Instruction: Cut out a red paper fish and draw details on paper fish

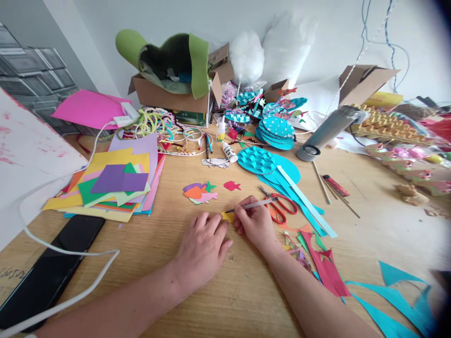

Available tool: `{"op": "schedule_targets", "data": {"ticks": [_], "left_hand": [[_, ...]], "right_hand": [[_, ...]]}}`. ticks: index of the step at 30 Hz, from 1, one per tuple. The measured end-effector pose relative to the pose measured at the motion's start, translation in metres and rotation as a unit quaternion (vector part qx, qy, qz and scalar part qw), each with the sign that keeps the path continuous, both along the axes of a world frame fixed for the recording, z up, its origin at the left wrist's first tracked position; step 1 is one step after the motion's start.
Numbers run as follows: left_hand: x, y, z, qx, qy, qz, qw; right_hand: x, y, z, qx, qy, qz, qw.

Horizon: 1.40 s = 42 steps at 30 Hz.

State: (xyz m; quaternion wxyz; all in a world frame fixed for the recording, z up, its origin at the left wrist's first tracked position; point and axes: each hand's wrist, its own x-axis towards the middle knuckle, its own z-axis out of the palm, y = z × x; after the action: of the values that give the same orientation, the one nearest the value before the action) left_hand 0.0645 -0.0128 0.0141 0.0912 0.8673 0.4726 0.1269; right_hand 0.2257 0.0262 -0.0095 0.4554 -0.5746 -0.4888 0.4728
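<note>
My right hand (254,224) is closed around a pen (259,203), whose tip is at a small yellow paper piece (228,216). My left hand (204,245) lies on the table with its fingers spread, the fingertips beside the yellow piece and partly over its edge. Beyond the hands lie a red paper fish (232,186) and a small pile of orange, purple, green and pink paper cutouts (196,192). Red-handled scissors (282,206) rest open just right of my right hand.
Coloured paper sheets (118,183) and a black phone (56,263) with a white cable are at the left. Paper scraps (326,265) lie at the right. Blue discs (256,160), a glue bottle (230,152) and a metal flask (327,131) stand or lie farther back.
</note>
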Motion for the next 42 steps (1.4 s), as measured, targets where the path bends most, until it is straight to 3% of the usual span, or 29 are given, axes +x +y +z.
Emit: {"op": "schedule_targets", "data": {"ticks": [42], "left_hand": [[0.0005,0.0004,0.0005,-0.004,0.003,0.001,1.000]], "right_hand": [[-0.0002,-0.0003,0.0010,0.003,-0.005,-0.003,1.000]]}}
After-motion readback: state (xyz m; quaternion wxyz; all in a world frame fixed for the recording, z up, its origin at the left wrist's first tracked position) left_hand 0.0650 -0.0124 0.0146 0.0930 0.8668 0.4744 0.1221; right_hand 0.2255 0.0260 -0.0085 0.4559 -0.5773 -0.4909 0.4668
